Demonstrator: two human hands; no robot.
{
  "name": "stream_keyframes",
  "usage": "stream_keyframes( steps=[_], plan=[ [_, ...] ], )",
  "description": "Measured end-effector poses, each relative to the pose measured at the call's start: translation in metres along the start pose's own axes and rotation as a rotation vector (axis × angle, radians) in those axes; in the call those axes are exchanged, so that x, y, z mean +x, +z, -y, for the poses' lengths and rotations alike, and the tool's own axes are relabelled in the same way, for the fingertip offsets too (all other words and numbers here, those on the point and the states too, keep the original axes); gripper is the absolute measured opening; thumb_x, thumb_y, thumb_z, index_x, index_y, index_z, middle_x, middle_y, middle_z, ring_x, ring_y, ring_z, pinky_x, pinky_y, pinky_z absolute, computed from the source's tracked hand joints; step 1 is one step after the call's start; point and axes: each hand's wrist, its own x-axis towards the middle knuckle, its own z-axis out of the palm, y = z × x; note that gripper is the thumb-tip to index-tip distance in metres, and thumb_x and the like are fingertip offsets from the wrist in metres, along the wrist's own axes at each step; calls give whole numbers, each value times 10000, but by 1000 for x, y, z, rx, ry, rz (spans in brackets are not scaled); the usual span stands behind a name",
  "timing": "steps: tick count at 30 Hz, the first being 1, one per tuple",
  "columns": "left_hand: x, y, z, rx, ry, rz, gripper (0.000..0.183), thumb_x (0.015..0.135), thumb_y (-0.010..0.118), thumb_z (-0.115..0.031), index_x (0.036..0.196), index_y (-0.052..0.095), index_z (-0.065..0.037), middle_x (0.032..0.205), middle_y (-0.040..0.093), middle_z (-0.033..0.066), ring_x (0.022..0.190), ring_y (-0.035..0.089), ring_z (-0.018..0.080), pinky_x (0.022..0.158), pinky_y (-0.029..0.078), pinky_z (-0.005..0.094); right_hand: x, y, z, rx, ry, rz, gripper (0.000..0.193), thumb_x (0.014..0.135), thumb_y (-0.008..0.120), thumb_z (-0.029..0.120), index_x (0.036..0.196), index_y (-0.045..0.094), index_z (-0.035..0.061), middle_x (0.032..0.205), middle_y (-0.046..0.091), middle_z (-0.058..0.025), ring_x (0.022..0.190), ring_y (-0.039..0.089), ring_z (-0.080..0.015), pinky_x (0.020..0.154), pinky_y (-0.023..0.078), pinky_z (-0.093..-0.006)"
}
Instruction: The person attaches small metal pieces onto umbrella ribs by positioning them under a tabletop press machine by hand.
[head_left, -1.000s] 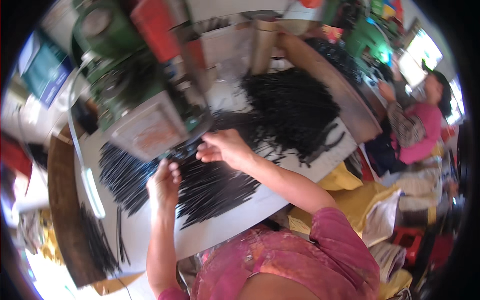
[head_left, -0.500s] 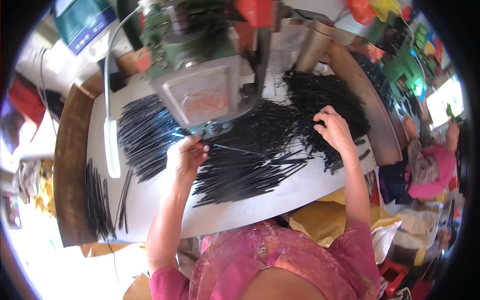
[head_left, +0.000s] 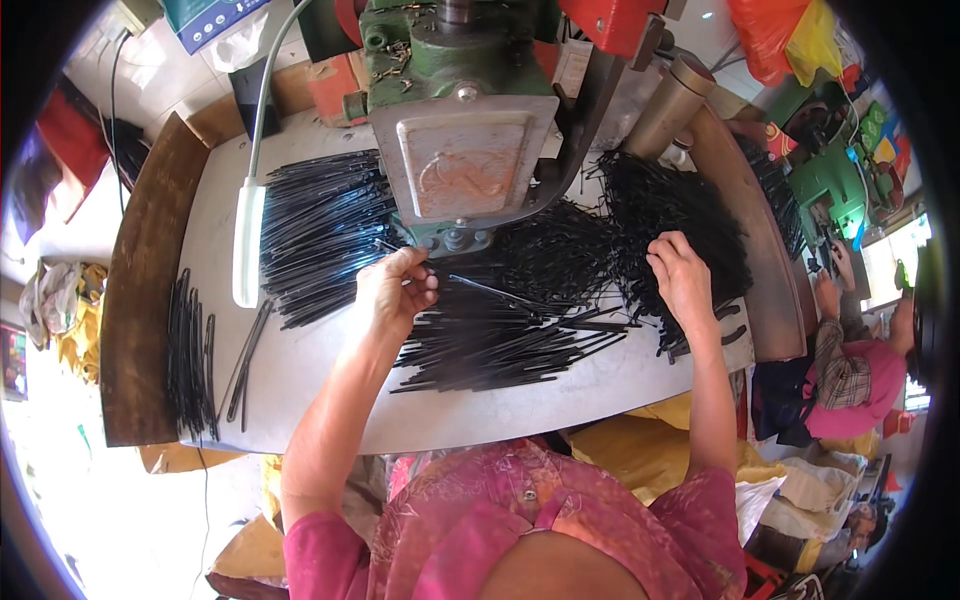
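Left hand [head_left: 392, 292] over the middle of the table [head_left: 285, 375], fingers curled, thumb and fingertips pinched on a thin black stick [head_left: 388, 246]; one tip out past the fingers on the far left side, the part inside hidden, the other end hard to pick out among so many dark sticks. Right hand [head_left: 685, 285] at the messy black pile [head_left: 690, 205] on the right, fingers bent in, tips tucked out of sight; cannot tell if empty or gripping. Just right of the left hand, a middle pile [head_left: 500, 345] of black sticks, near ends spread on the table, far side partly behind the big green machine [head_left: 470, 70]. Top of the machine cut off. On the left, a neat pile [head_left: 320, 235] of black sticks, just beside a long white lamp [head_left: 248, 245]. Far off on the right, past the wooden board [head_left: 775, 290], another person [head_left: 860, 390] in pink, bent out of shape near the dark rim, hands too small to see well.
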Motion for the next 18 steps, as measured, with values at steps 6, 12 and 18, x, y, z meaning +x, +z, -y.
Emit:
stream_keyframes(
  steps=[6, 12, 18],
  plan=[
    [0, 1, -1, -11, 6, 22, 100, 746, 590, -83, 700, 539, -10, 578, 462, 47, 512, 489, 169, 447, 389, 274, 5, 5, 6, 26, -115, -144, 74, 776, 549, 78, 839, 514, 62, 844, 543, -74, 704, 559, -269, 580, 463, -343],
    [-3, 3, 0, 34, 49, 21, 142, 737, 615, -77, 654, 515, -19, 561, 467, 49, 476, 485, 162, 414, 377, 270, 6, 9, 8, 16, -125, -120, 91, 787, 537, 76, 857, 481, 59, 810, 554, -79, 699, 561, -274, 571, 463, -344],
    [-3, -1, 1, 52, 68, 31, 158, 746, 612, -75, 643, 505, -23, 556, 469, 53, 476, 485, 158, 408, 379, 264, 7, 5, 16, 52, -106, -124, 84, 785, 542, 79, 848, 492, 55, 814, 551, -93, 695, 553, -292, 570, 458, -351]
  ],
)
